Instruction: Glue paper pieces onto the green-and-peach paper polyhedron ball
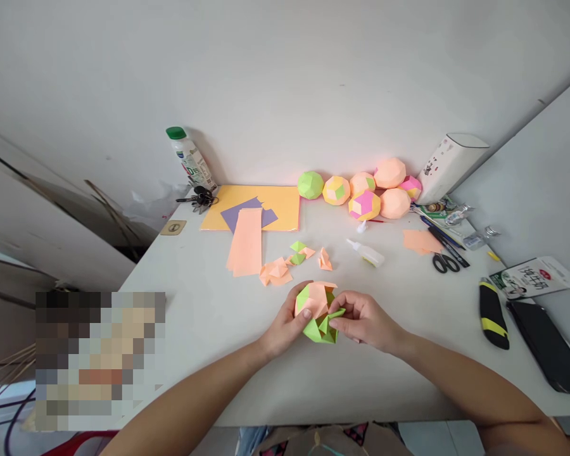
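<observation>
A half-built paper ball (317, 308) of peach and green folded pieces sits low over the white table (209, 316), held between both hands. My left hand (287, 326) cups its left side with the thumb pressed on a peach face. My right hand (365, 322) pinches a green flap on its right side. Loose folded peach and green pieces (285, 266) lie just beyond the ball.
Several finished paper balls (361, 190) line the back wall beside a white box (449, 166). Coloured paper sheets (251, 212), a bottle (190, 158), keys (199, 198), a glue bottle (367, 252), scissors (445, 261), a utility knife (493, 315) and a dark phone (548, 348) are spread around.
</observation>
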`<state>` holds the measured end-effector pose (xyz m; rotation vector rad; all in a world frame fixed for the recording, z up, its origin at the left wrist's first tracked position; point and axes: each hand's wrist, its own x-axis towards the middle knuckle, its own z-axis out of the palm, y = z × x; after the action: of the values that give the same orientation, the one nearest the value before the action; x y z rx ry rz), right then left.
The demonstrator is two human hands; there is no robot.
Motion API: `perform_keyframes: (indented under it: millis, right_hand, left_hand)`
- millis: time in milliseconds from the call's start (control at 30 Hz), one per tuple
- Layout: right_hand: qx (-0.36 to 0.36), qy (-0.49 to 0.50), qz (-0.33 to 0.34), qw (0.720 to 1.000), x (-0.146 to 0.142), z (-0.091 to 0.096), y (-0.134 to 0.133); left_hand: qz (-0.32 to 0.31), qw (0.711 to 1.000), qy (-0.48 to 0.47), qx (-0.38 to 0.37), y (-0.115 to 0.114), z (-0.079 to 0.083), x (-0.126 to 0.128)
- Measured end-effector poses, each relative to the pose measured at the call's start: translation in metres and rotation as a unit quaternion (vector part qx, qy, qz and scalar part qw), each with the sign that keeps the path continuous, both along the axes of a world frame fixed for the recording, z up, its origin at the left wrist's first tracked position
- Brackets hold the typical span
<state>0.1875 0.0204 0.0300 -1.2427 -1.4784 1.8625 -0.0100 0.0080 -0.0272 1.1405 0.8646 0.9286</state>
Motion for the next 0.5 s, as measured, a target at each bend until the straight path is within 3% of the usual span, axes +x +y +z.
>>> perform_keyframes:
  millis: [500]
  right_hand:
    - [-0.011, 0.003, -0.015, 1.000, -0.0027, 0.0056, -0.0031]
  left_hand:
    - [-0.001, 1.000, 0.001, 0.007, -0.0013, 0.0017, 0.0006]
